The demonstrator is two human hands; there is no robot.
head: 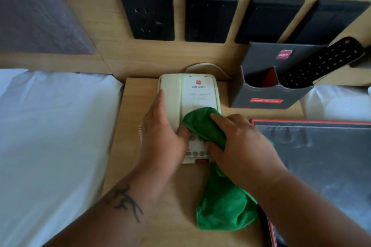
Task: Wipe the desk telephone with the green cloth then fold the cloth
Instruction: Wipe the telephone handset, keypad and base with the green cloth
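Wiping the telephone (198, 94) on a small wooden desk (128, 126) beside a white-sheeted bed (50, 136), we press a bunched part of the green cloth (204, 126) onto the keypad with our right hand (239, 140). That grip is closed around the cloth, fingers curled over it; the loose tail hangs down onto the desk nearer us. Our left hand (160, 126) lies flat and open along the handset side, holding nothing, apparently to keep the light phone from sliding under the rubbing. The phone sits against the wall panel, its cord looping behind, below a row of black wall plates (148, 16). A grey holder (267, 94) with a remote control (321, 62) stands just right of it. Folding, we judge, is not yet begun.
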